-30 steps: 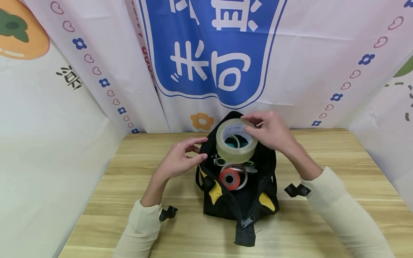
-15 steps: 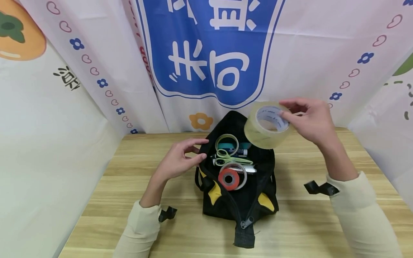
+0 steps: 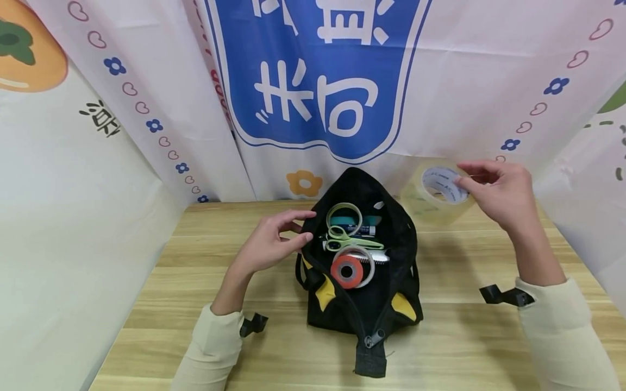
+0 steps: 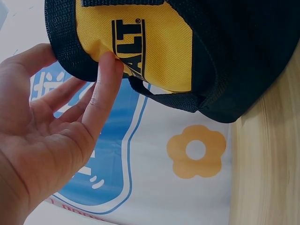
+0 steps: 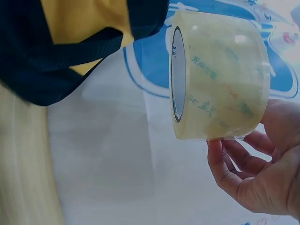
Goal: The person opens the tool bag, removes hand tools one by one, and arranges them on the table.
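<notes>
My right hand (image 3: 506,193) holds a wide roll of clear packing tape (image 3: 435,190), thumb inside its core, up beyond the right side of a black and yellow tool bag (image 3: 406,255). The right wrist view shows the fingers (image 5: 225,171) at the roll's lower edge. My left hand (image 3: 274,239) holds the bag's left rim. In the left wrist view its thumb (image 4: 105,86) presses the yellow side panel. Inside the unzipped bag lie green-handled scissors (image 3: 359,244), a red tape roll (image 3: 340,278), a clear ring-shaped roll (image 3: 371,266) and a yellowish tape ring (image 3: 359,213).
The bag stands on a wood-grain table (image 3: 205,282) close to a printed cloth backdrop (image 3: 464,108). Its zipper pull (image 3: 375,338) and flap point toward the front edge. White cloth walls (image 3: 73,228) flank the table.
My right hand has lifted the packing tape from over the bag's opening and moved it right, uncovering the things inside. The left hand has stayed at the rim.
</notes>
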Demonstrator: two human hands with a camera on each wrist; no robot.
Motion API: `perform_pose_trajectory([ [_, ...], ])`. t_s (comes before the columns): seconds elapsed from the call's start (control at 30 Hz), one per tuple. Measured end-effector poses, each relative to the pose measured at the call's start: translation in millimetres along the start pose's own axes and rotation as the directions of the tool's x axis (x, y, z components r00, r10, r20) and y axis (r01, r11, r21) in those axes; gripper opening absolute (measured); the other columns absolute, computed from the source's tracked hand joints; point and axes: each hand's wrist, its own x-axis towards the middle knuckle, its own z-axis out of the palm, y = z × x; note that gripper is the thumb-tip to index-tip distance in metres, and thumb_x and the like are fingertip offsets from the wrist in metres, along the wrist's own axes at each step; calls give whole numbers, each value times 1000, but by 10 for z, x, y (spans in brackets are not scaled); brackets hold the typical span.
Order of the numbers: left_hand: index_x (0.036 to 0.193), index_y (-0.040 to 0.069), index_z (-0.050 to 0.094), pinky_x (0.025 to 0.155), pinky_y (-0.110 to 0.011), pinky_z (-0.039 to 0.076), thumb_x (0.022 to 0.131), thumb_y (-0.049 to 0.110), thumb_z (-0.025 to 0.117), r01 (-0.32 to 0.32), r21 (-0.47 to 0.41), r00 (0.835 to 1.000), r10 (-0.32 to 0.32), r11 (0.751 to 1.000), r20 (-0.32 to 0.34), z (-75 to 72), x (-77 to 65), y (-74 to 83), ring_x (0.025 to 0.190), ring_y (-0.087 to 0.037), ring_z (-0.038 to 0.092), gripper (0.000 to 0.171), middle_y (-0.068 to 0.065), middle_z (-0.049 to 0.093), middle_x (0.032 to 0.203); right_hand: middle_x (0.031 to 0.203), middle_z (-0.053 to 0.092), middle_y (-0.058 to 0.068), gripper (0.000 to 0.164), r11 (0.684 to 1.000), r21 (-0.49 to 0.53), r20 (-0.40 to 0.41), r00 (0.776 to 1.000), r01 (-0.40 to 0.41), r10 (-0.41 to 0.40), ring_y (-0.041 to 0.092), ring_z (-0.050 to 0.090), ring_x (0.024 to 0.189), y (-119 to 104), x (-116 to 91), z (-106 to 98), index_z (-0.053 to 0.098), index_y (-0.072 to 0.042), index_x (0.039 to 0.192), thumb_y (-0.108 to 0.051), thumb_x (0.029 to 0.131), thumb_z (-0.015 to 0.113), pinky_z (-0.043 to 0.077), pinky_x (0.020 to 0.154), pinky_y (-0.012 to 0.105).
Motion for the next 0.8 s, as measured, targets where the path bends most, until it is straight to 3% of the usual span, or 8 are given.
perform_pose_trajectory([
  [0.47, 145, 14, 67, 78, -29, 64, 103, 18, 73, -6, 23, 1000, 6, 1000, 2, -7, -6, -1, 112, -27, 74, 42, -11, 66, 150, 86, 59, -43, 39, 992, -3, 22, 991, -130, 130, -12, 62, 82, 492, 13, 21, 73, -2, 134, -25, 102, 75, 54, 64, 11],
  [0.8, 144, 14, 68, 71, -30, 63, 103, 17, 73, -7, 7, 1000, 7, 1000, 5, -12, -6, -4, 109, -26, 76, 42, -11, 67, 148, 85, 58, -41, 40, 985, 31, 18, 985, -170, 170, -18, 61, 80, 856, 36, 124, 71, 5, 134, -19, 102, 74, 56, 66, 9],
])
